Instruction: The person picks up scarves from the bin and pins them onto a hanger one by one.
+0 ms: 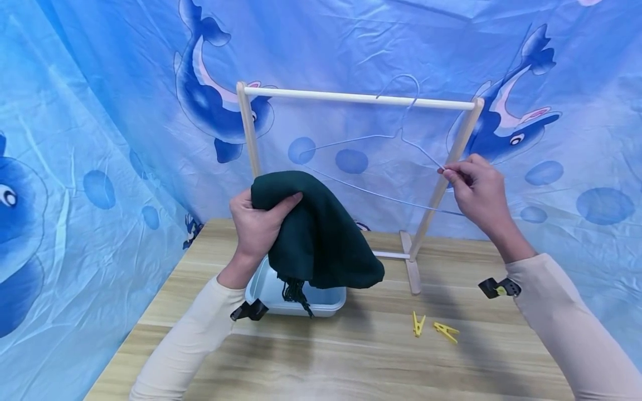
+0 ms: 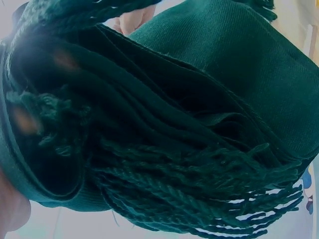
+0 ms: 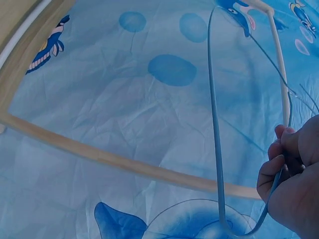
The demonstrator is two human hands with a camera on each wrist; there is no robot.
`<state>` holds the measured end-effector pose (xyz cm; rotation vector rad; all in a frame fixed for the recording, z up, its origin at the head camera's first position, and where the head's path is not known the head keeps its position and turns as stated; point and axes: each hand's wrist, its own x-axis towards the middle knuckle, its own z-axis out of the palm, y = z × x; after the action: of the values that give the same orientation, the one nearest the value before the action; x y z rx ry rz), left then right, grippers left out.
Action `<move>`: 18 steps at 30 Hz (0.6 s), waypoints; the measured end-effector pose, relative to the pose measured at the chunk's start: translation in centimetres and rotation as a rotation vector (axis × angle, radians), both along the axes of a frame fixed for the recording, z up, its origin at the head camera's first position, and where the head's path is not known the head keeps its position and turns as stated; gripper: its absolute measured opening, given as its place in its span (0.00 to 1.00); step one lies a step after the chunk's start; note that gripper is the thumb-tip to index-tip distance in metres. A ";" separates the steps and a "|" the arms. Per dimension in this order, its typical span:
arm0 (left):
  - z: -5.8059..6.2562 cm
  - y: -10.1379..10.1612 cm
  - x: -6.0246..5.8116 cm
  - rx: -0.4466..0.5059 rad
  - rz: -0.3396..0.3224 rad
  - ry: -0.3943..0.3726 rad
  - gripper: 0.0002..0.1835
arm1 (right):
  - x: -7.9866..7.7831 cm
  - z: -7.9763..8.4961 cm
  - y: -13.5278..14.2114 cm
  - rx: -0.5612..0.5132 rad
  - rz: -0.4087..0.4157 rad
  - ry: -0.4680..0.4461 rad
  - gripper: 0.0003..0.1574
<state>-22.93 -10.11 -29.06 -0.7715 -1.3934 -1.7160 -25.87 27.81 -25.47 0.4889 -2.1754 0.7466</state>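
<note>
A dark green fringed scarf (image 1: 331,239) hangs folded from my left hand (image 1: 258,223), whose thumb lies over the cloth. Its twisted tassels (image 2: 199,179) fill much of the left wrist view, and the fingers are mostly hidden behind the fabric. My right hand (image 1: 478,186) pinches the right shoulder of a thin light-blue wire hanger (image 1: 368,192). The hanger's hook is over the white bar (image 1: 326,96) of a small wooden rack. In the right wrist view, the hanger's rounded end (image 3: 222,199) loops out past the curled fingers.
Below the scarf, a light-blue basin (image 1: 321,308) stands on the wooden table (image 1: 351,362). Two yellow clothespins (image 1: 418,324) lie to the right of it. The rack's right post (image 1: 441,184) rises close to my right hand. A dolphin-printed blue curtain (image 1: 125,111) surrounds the table.
</note>
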 end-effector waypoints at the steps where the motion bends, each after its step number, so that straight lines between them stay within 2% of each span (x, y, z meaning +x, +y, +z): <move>1: 0.0 0.0 0.1 0.000 0.001 0.000 0.09 | 0.0 -0.1 -0.1 0.000 0.010 0.003 0.10; 7: 0.2 -0.1 0.4 0.001 0.004 -0.002 0.13 | -0.3 -0.9 -0.7 0.012 0.080 0.005 0.09; 18: 0.5 -0.1 0.9 0.022 0.003 0.021 0.09 | -0.9 -3.8 -2.1 -0.001 0.154 -0.002 0.07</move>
<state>-22.08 -10.21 -28.55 -0.7731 -1.3589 -1.7138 -26.79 25.66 -29.25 0.6616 -2.1569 0.8314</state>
